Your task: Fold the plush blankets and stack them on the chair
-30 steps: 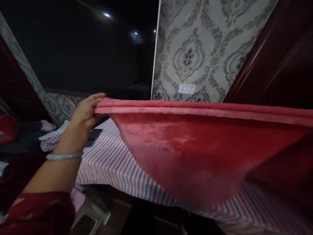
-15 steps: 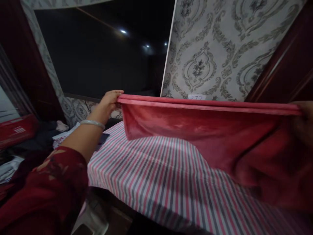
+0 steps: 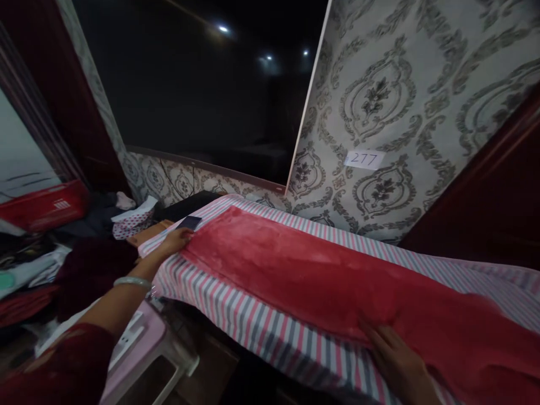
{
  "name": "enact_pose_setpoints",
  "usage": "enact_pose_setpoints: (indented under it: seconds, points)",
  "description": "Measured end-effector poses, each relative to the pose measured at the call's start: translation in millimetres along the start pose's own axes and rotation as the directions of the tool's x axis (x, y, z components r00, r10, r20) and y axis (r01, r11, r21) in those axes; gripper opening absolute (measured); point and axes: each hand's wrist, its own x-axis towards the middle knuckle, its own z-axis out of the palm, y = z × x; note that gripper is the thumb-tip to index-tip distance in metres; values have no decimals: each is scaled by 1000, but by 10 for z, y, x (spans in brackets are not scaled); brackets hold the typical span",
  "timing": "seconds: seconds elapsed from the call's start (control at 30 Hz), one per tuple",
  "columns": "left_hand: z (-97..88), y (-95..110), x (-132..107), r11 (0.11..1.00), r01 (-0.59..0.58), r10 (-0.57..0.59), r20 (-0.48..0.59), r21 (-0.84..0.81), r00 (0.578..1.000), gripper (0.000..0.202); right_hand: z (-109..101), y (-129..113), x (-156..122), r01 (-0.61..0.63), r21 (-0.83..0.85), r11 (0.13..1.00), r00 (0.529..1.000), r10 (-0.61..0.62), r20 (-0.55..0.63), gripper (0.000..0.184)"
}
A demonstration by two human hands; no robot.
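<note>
A red plush cloth [image 3: 287, 264] lies lengthwise over a pink, grey and white striped cover [image 3: 236, 306] on a table. My left hand [image 3: 176, 242] is at the cloth's near left corner, its fingers closed on the edge. Toward the lower right, my right hand [image 3: 394, 357] rests on the near part of the cloth with its fingers stretched out. Soft folds show in the cloth at the lower right. A dark flat object [image 3: 189, 223] lies on the cover just beyond my left hand.
A large dark screen [image 3: 202, 95] hangs on the patterned wall, beside a paper marked 277 [image 3: 364, 160]. At the left are a red bag [image 3: 46, 205] and piled clothes [image 3: 97, 270]. A pink and white stool [image 3: 143, 343] stands below my left arm.
The red cloth, held up stretched between both hands before, has come down and lies flat on the striped cover. My right hand has moved left and down onto it.
</note>
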Motion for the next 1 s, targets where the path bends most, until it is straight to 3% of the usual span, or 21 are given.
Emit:
enact_pose_setpoints:
  seconds: [0.07, 0.27, 0.53, 0.67, 0.83, 1.0]
  points:
    - [21, -120, 27, 997, -5, 5, -2, 76, 1000, 18, -13, 11, -77, -10, 9, 1000, 1000, 10, 3, 34]
    - [-19, -331, 41, 971, -48, 45, 21, 235, 999, 37, -324, 127, -122, -88, 68, 994, 995, 84, 61, 34]
    - [119, -477, -172, 948, -17, 19, -3, 318, 1000, 29, -287, -55, -280, -91, 181, 979, 972, 48, 232, 36]
    - [85, -516, -163, 958, 62, -48, -58, 281, 997, 11, -332, -31, -311, -121, 249, 961, 961, 51, 270, 36]
    - [59, -603, -203, 976, 186, -181, -52, 112, 982, 23, -317, -2, -372, -223, 312, 924, 928, 103, 359, 38]
    - [17, -628, -228, 977, 209, -210, -22, -41, 977, 23, -236, 133, -490, -246, 345, 906, 920, 106, 378, 33]
